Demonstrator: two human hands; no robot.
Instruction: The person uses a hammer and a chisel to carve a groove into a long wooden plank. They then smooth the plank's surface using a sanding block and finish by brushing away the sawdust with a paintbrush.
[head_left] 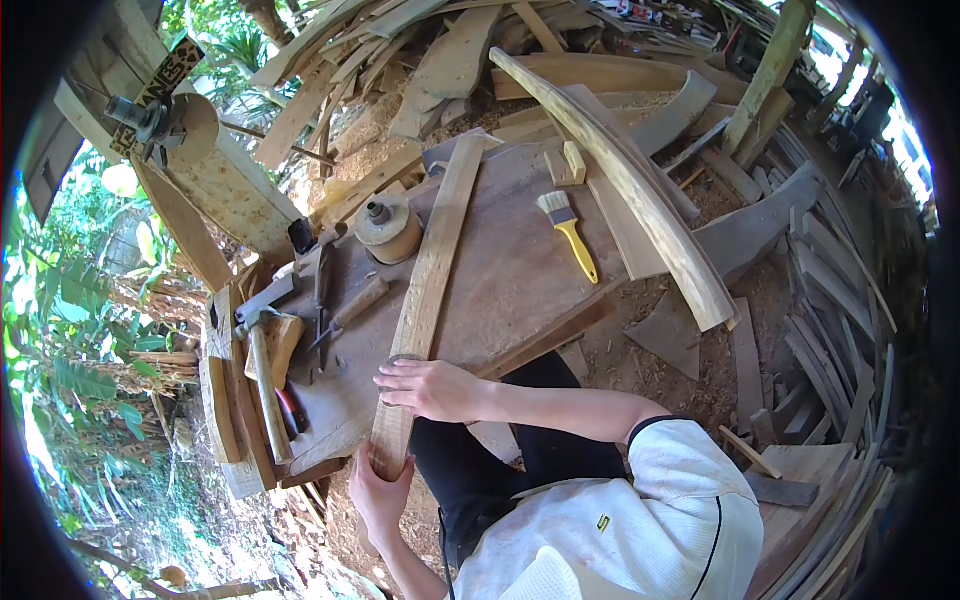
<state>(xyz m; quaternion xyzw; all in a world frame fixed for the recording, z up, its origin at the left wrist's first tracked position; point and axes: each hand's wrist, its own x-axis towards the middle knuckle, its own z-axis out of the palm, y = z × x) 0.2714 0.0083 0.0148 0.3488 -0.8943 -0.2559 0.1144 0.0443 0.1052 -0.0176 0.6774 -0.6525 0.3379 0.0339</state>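
A long pale wooden board (440, 260) slants across the workbench (500, 270), its near end by my lap. My left hand (380, 497) grips that near end, thumb on top and fingers at the side. Just beyond it, my right hand (430, 390) lies across the board with its fingers bent over the top. A dark, rounded edge (405, 357) shows under those fingers; most of that piece is hidden by the hand. Left of the board stands a round wooden block with a dark metal spindle (380, 211). A yellow-handled paintbrush (572, 240) rests to the right.
A hammer (268, 385) lies at the bench's left edge, near a wooden-handled chisel (352, 308). Small wood blocks (567, 164) sit at the far side. On the right, a long curved timber (625, 190) overhangs the bench. Scrap planks (440, 70) are heaped beyond.
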